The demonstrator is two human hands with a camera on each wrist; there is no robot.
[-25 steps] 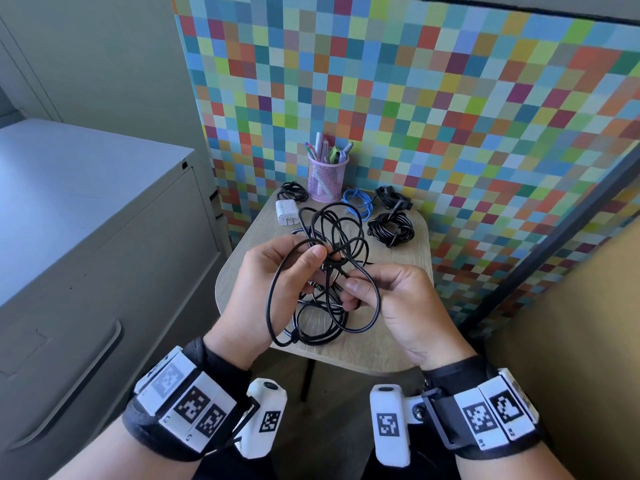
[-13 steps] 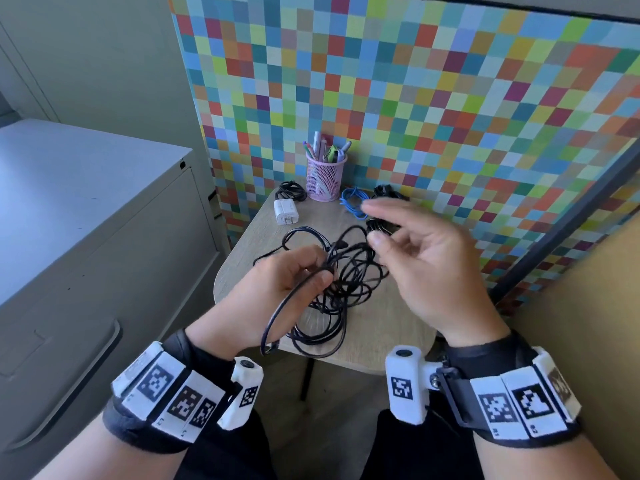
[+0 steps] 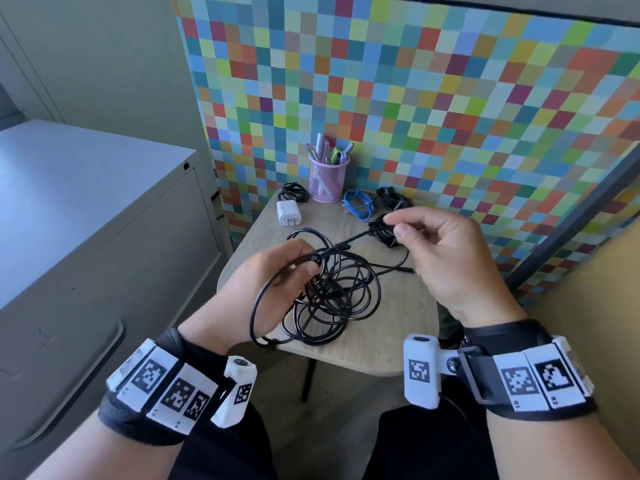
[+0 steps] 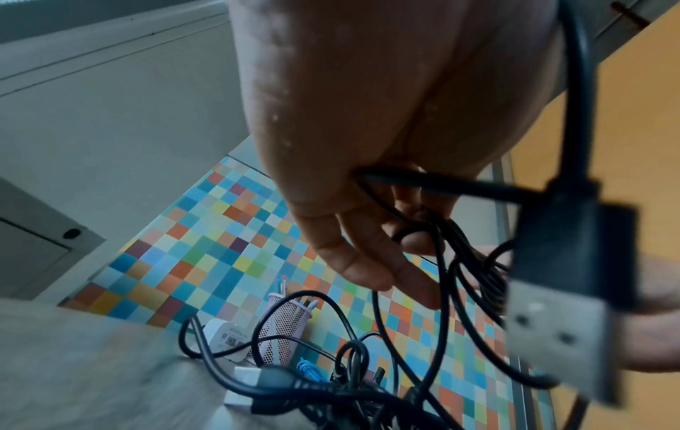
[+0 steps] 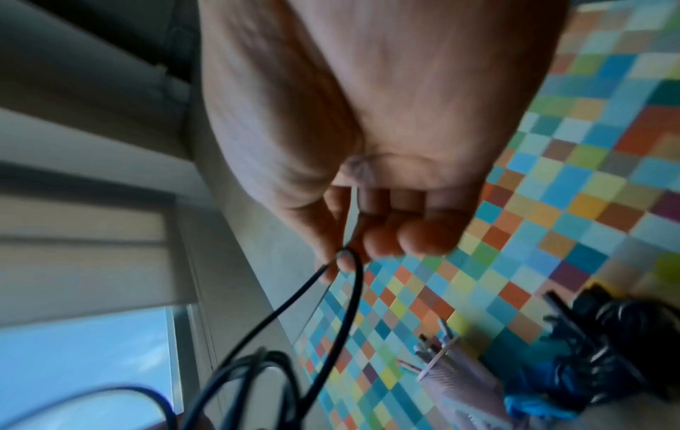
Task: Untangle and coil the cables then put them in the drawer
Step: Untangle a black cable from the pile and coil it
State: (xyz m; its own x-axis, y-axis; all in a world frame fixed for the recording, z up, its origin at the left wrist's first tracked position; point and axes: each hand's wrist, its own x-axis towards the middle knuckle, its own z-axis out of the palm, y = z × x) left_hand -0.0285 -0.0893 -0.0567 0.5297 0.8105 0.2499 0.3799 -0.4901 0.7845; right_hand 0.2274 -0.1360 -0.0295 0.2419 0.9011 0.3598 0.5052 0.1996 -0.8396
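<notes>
While both hands grip the tangled black cable [image 3: 329,289] above the small wooden table [image 3: 398,327], a grey cabinet [image 3: 86,209] stands left of it, a chequered wall [image 3: 415,98] behind.

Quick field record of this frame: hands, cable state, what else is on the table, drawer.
left hand: grips the tangled black cable at its top loops
right hand: pinches one strand of the same cable, pulled up and to the right
cable state: loose tangle, not coiled, lower loops on the table
also on table: pink pen cup, white charger, blue cable, other black cable bundles behind
drawer: grey cabinet at left, drawer front closed
</notes>
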